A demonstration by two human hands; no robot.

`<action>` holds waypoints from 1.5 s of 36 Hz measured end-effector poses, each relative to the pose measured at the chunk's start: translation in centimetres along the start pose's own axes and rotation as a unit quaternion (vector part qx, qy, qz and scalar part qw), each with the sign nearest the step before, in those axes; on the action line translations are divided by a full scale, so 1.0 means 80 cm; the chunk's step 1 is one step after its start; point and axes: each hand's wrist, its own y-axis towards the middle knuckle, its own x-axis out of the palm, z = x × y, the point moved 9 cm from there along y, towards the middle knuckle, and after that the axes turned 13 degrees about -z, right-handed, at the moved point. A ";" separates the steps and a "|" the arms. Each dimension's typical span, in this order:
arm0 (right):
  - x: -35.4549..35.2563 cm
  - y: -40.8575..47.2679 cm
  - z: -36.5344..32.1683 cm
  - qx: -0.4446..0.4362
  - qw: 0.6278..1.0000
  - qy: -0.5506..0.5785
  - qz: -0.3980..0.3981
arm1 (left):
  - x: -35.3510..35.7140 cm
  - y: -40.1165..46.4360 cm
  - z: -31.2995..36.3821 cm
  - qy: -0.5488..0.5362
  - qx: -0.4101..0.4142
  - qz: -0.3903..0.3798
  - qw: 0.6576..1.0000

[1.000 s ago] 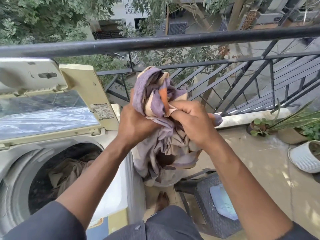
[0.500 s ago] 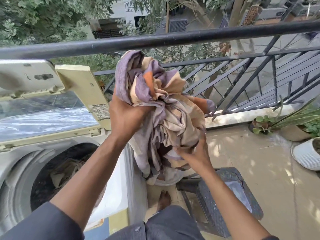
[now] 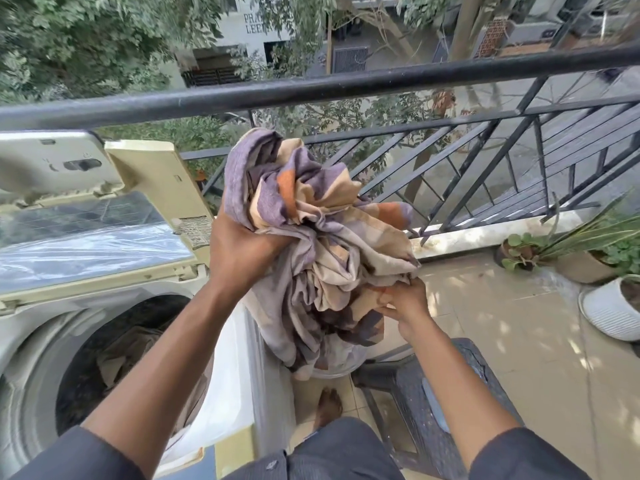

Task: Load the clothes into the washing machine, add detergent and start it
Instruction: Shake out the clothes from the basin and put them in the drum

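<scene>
Cloth [image 3: 322, 244] bunched right of the washer [image 3: 114, 306]: left hand [image 3: 242, 251] grips its top, right hand [image 3: 401, 303] pinches its lower folds.

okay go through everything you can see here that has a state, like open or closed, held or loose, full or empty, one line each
Cream top-loading washing machine lid: raised open.
Washing machine drum: partly loaded, beige cloth inside.
Purple, beige and orange patterned cloth: bunched, lifted, lower end hanging into a white tub below.
Left hand: grip closed on the cloth's upper part.
Right hand: gathering the cloth's lower folds.
Dark woven plastic stool: standing, nothing on its seat.
</scene>
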 end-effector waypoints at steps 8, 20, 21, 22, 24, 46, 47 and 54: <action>0.007 -0.053 -0.114 -0.166 0.986 0.006 -0.021 | -0.005 -0.006 -0.038 0.087 -0.067 -0.009 0.994; 0.093 -0.168 -0.225 -0.324 0.915 -0.137 -0.198 | 0.020 0.000 -0.039 0.049 -0.072 -0.112 0.990; 0.105 -0.174 -0.227 -0.329 0.905 -0.157 -0.218 | 0.028 -0.001 -0.036 0.040 -0.065 -0.149 0.986; 0.114 -0.178 -0.228 -0.332 0.898 -0.176 -0.229 | 0.037 -0.002 -0.032 0.033 -0.056 -0.188 0.980; 0.128 -0.182 -0.228 -0.331 0.887 -0.219 -0.235 | 0.053 -0.005 -0.028 0.036 -0.034 -0.243 0.969; 0.000 -0.066 -0.141 -0.275 0.943 -0.175 0.069 | 0.006 0.003 0.001 -0.012 -0.014 0.034 0.999; -0.004 -0.046 -0.119 -0.225 0.944 -0.235 0.058 | 0.004 0.004 0.009 -0.018 -0.003 0.036 0.999; 0.010 0.033 0.053 0.172 0.851 -0.485 -0.104 | -0.007 0.008 0.066 -0.128 0.094 0.024 0.987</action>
